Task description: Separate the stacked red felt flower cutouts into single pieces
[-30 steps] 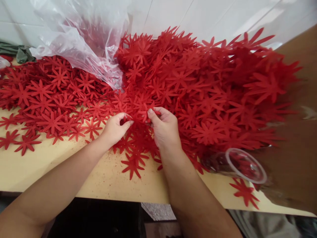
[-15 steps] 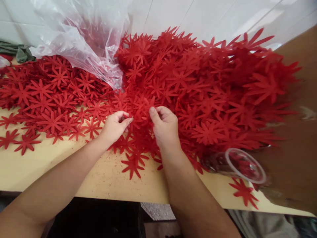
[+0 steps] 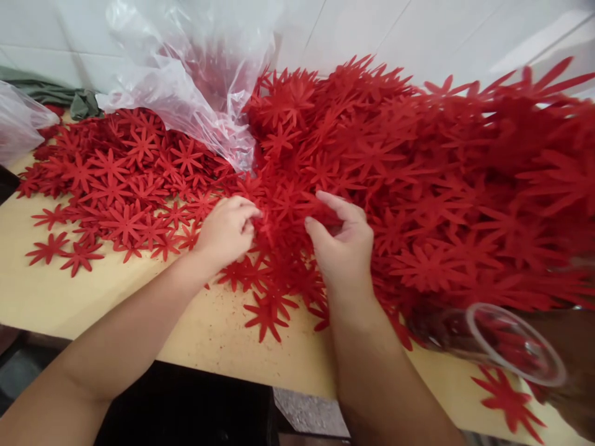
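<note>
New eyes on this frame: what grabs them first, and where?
The big heap of red flower-shaped pieces, filling the middle and right. Next, the left hand and right hand at its near side, then the crumpled clear plastic bag at the top, left of centre.

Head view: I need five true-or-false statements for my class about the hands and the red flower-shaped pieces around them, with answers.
1. The right hand has its thumb and forefinger apart. True.
2. The left hand touches the right hand. False: a gap separates them.
3. The red pieces form one neat stack. False: they lie in loose heaps.
4. A plastic bag is beyond the left hand. True.
5. The clear cup stands upright. False: it lies on its side.
</note>
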### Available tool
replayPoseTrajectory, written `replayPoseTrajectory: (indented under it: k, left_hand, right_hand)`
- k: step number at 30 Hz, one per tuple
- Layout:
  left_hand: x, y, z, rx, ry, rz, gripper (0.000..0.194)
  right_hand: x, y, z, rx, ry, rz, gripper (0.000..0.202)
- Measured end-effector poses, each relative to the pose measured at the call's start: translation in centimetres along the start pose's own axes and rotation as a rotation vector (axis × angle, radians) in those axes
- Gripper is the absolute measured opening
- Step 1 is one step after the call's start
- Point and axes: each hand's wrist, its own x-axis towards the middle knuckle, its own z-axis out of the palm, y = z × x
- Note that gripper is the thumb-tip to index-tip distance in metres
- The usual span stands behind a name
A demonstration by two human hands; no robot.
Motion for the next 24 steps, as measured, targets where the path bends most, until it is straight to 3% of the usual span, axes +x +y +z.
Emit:
replayPoseTrajectory:
  k: [6, 11, 13, 18, 24]
  left_hand:
    - [1.2, -3.5, -3.2, 0.281, 0.077, -0.165, 0.032]
    - [0.9, -3.9, -3.9, 0.469, -0.136, -0.221, 0.034]
    - [0.7, -3.7, -3.6, 0.500, -0.170, -0.216, 0.032]
    - [0.8, -3.6, -2.9, 0.444, -0.101, -0.253, 0.032]
    - [1.1, -4.1, -3.0, 0.278, 0.108, -0.261, 0.036]
  right_hand:
    - [-0.4, -1.5, -0.2, -0.192, 0.029, -0.038, 0.037]
    - [-0.8, -2.2, -0.4, -0.281, -0.038, -0.124, 0.037]
    - [-0.9, -2.3, -0.4, -0.304, -0.061, -0.145, 0.037]
    - [-1.5, -3.2, 0.1, -0.343, -0.089, -0.243, 0.033]
    - [-2.3, -4.1, 0.9, -0.333, -0.162, -0.345, 0.025]
